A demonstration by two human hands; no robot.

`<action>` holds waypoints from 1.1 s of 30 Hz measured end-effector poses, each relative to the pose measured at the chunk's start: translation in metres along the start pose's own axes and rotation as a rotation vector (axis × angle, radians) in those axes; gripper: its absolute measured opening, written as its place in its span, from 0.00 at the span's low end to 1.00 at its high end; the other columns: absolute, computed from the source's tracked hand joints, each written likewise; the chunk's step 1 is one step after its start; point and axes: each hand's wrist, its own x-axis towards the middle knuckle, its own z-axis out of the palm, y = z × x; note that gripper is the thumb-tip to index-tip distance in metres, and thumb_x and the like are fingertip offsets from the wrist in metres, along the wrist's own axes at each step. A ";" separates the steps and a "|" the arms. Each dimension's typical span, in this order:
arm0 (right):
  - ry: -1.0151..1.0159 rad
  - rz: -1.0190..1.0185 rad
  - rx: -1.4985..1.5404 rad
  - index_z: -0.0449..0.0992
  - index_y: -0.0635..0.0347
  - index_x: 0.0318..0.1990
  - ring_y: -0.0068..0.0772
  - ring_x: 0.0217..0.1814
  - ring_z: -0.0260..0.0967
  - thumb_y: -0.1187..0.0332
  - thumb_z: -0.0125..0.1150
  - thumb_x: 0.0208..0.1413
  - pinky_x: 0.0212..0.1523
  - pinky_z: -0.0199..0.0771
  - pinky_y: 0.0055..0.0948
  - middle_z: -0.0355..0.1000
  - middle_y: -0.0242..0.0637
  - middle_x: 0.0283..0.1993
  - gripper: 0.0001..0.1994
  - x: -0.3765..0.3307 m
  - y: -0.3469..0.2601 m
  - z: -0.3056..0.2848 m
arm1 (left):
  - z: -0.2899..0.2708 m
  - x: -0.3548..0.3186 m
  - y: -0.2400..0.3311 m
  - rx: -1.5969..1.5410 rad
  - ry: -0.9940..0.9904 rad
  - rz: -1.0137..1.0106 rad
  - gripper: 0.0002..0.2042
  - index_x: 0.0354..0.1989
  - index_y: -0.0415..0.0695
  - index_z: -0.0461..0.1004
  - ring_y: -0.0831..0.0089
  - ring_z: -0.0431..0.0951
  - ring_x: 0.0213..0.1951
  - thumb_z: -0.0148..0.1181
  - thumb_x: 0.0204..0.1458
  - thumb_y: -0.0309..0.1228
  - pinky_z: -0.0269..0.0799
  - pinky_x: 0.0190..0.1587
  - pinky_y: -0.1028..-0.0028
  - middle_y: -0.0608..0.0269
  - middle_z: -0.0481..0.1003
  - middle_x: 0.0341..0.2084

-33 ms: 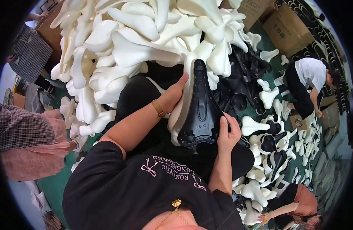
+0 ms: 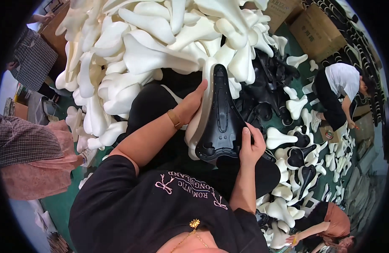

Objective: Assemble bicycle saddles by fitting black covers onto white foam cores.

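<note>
A black saddle shell (image 2: 222, 114) and a white foam piece (image 2: 208, 90) are held together above the black-trousered lap (image 2: 148, 105), between its left and right edges. The white piece is overlapped by the shell and is seen mainly as a pale band along the shell's left side. The long axis of both is pointed away from the body: the narrow nose is set at the far end, toward a large heap of white foam pieces (image 2: 160, 50), and the broad tail is turned toward the near edge of the lap.

The white piece is braced from its left by the left hand (image 2: 193, 103), which is placed nearer the nose. The lower right edge of the shell is gripped by the right hand (image 2: 252, 145), nearer the tail, with the thumb laid on the near face and the other fingers bent about the rim. Thus the pair is enclosed from both sides, and no gap is seen between either hand and its part.

Most of the left fingers are hidden behind the white piece, so their spread cannot be told. The underside of the pair is also concealed, and whether the lap is touched cannot be made out. The heap is cut off at the top of the view.
</note>
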 end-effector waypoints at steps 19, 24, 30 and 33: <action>0.034 -0.023 0.000 0.77 0.68 0.39 0.20 0.29 0.63 0.75 0.59 0.56 0.32 0.61 0.18 0.70 0.31 0.27 0.07 0.007 0.006 0.010 | 0.011 -0.005 -0.003 0.026 0.088 -0.081 0.26 0.51 0.42 0.71 0.77 0.76 0.40 0.36 0.64 0.51 0.72 0.48 0.75 0.63 0.76 0.42; 0.043 -0.035 -0.068 0.79 0.66 0.38 0.28 0.28 0.68 0.76 0.62 0.51 0.32 0.66 0.22 0.71 0.38 0.27 0.07 0.004 0.006 0.008 | 0.014 -0.004 -0.007 0.019 0.097 -0.077 0.28 0.49 0.41 0.72 0.75 0.77 0.38 0.37 0.62 0.54 0.73 0.46 0.75 0.62 0.77 0.40; 0.101 -0.180 -0.180 0.80 0.62 0.37 0.31 0.29 0.63 0.77 0.64 0.48 0.31 0.64 0.25 0.65 0.35 0.27 0.07 0.008 0.006 0.017 | 0.014 -0.006 -0.009 -0.140 -0.072 -0.127 0.25 0.46 0.39 0.73 0.72 0.79 0.38 0.45 0.60 0.52 0.76 0.44 0.71 0.59 0.78 0.39; 0.139 -0.138 -0.203 0.81 0.60 0.36 0.30 0.32 0.61 0.76 0.65 0.47 0.34 0.62 0.24 0.63 0.32 0.28 0.07 0.007 0.008 0.017 | 0.019 -0.007 -0.009 0.184 -0.003 0.049 0.17 0.47 0.40 0.68 0.74 0.79 0.36 0.59 0.55 0.37 0.78 0.39 0.73 0.62 0.76 0.36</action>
